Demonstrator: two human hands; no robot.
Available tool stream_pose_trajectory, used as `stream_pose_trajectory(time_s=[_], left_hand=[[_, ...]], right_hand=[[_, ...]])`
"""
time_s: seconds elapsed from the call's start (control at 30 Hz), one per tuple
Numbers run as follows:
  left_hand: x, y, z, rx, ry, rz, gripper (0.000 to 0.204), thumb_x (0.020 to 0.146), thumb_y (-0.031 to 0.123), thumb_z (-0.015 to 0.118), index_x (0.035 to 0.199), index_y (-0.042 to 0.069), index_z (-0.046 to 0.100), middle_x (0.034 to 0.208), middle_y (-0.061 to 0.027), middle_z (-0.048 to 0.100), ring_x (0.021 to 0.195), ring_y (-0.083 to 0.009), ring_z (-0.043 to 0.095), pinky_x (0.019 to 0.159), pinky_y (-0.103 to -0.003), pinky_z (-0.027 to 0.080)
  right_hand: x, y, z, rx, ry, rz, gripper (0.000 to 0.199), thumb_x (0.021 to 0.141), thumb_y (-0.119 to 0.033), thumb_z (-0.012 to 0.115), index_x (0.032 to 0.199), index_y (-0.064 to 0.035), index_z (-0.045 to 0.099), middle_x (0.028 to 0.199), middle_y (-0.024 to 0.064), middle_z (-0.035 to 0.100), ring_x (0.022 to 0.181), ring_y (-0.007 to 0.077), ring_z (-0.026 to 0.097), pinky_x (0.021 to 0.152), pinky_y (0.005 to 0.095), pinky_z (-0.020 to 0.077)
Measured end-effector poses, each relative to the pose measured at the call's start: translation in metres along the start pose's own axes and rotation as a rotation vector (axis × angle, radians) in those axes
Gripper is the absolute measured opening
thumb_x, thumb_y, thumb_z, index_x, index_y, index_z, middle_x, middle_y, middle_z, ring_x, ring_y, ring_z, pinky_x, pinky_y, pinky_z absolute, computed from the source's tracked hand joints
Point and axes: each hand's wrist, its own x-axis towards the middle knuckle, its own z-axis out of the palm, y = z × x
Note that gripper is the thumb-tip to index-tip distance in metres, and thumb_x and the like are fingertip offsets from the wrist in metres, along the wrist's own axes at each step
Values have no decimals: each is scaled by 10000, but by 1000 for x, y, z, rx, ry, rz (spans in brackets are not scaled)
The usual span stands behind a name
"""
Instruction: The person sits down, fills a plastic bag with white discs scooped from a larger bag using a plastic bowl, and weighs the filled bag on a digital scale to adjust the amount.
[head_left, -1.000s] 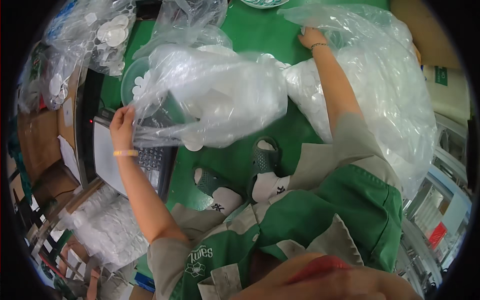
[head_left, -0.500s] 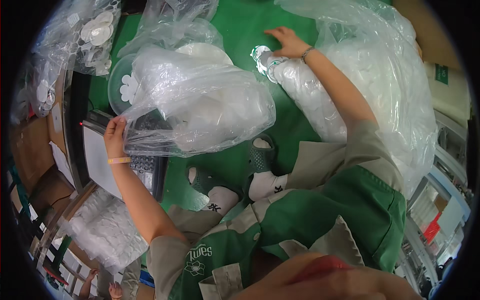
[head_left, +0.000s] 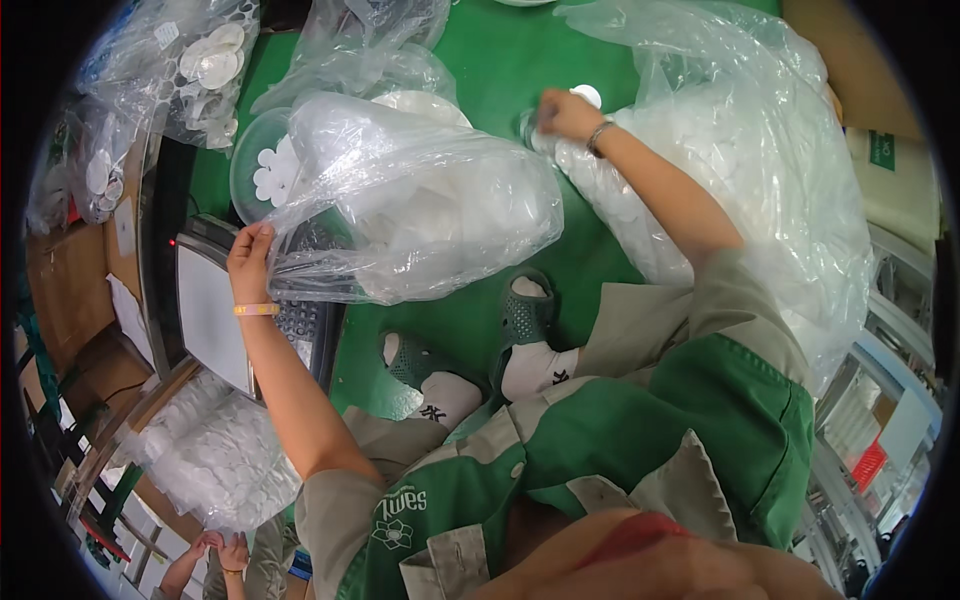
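Observation:
My left hand (head_left: 250, 262) pinches the gathered edge of a clear plastic bag (head_left: 440, 200), which lies bulging with pale contents on the green floor. Behind the bag's mouth is a round translucent tub (head_left: 262, 160) with white scalloped pieces (head_left: 278, 172) in it. Over to the right, my right hand (head_left: 572, 115) has its fingers curled down at the end of a plastic-wrapped row of pale discs (head_left: 600, 175). Blur and the hand itself hide what is under the fingertips. A white disc (head_left: 586, 95) shows just beyond the knuckles.
A large clear bag of white pieces (head_left: 740, 170) fills the right side. On the left stand a grey device with a keypad (head_left: 300, 325) and flat plate (head_left: 212, 305). More bagged white discs (head_left: 215, 60) lie at far left. Another person's hands (head_left: 225, 550) show at lower left.
My right hand has come down and curled from spread fingers; the green-and-white discs beneath it are now covered or blurred. A white disc shows behind it. My left hand still pinches the bag.

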Motion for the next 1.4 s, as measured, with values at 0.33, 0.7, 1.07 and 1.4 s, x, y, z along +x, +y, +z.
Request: stream_pose_trajectory(time_s=[0.33,0.7,1.07,1.4], left_hand=[[1,4,10,-32,-38,16,127,824,114,570,904,17,587,816,2,586,721,-55,513,661,-183,402],[5,11,21,-39,-67,30,133,818,98,568,909,5,594,794,10,582,712,-44,506,650,-168,392],[0,21,23,11,-67,36,177,813,128,593,939,4,594,790,30,568,696,-30,482,636,-165,377],[-12,52,46,-57,-115,83,176,811,131,595,930,2,593,769,39,555,664,-23,456,604,-159,355]], right_hand=[[8,53,-14,-17,394,359,639,616,-248,707,1161,-36,450,1025,224,563,963,335,544,826,356,438],[94,38,-113,1398,633,136,467,696,-231,689,1059,-23,481,980,107,576,800,202,588,610,296,487],[130,19,-32,-110,581,223,592,682,-302,632,1213,-171,406,1169,91,489,1037,251,511,824,391,454],[96,-4,-89,798,184,193,272,696,-243,682,857,-62,556,885,89,558,717,160,581,582,294,494]])
